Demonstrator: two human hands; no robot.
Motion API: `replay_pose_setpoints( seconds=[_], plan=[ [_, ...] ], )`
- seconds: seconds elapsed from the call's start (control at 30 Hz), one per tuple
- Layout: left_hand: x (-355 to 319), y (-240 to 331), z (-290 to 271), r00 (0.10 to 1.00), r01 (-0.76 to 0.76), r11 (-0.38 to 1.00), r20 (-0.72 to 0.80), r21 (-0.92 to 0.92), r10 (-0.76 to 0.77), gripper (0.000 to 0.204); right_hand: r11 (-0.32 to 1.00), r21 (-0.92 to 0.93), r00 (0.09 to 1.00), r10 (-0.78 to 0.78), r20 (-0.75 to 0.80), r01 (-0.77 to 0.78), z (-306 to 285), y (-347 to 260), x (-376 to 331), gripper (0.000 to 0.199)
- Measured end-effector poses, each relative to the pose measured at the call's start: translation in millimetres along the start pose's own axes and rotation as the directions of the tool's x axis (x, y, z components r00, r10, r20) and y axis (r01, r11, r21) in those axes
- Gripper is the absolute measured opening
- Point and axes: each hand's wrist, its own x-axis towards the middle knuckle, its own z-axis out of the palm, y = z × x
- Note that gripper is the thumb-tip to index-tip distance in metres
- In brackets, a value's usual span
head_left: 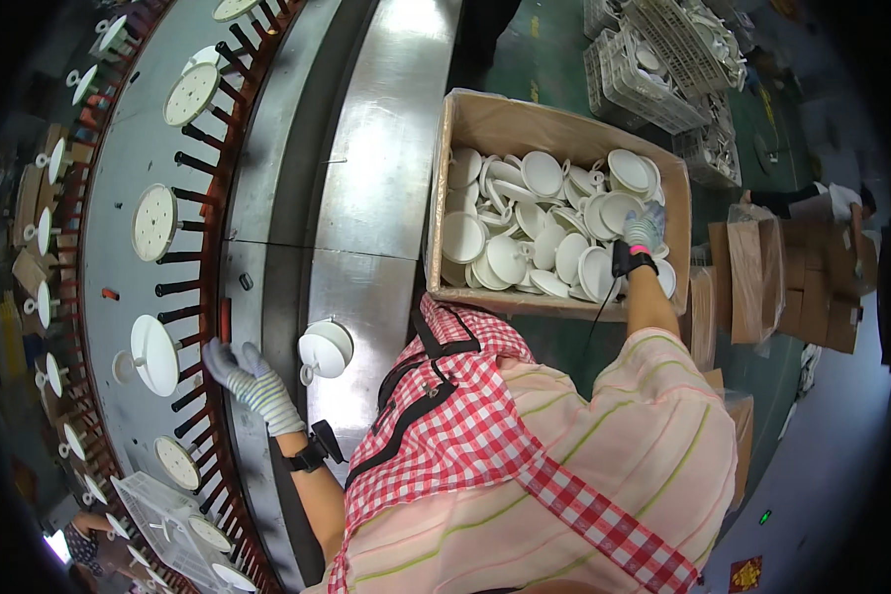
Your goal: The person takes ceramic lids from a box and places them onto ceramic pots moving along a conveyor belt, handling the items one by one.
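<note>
While our left hand [255, 386] spreads empty, a white disc [619, 212] lies just left of our right hand [643, 230]'s fingers, grip unclear.

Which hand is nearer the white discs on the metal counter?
Left. The left hand is just left of the counter discs, not touching them; the right hand is far to their right, among the white discs in the cardboard box.

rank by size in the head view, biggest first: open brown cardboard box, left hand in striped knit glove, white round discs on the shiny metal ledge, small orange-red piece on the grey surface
1. Open brown cardboard box
2. Gloved left hand
3. White round discs
4. Small orange-red piece
</note>
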Motion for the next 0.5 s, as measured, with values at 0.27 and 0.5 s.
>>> replay_pose_setpoints(
  seconds=[0.27, 0.5],
  plan=[
    [-8, 10, -2, 0.971, 0.089, 0.987, 0.232, -0.137, -0.055, 0.041, 0.983, -0.114, 0.844, -0.063, 0.533, 0.146, -18, -21, 21, 0.052],
    [-45, -1, 1, 0.948, 0.200, 0.970, 0.279, -0.140, -0.155, 0.023, 0.966, -0.079, 0.905, -0.200, 0.376, 0.247, -21, 33, 14, 0.028]
  ],
)
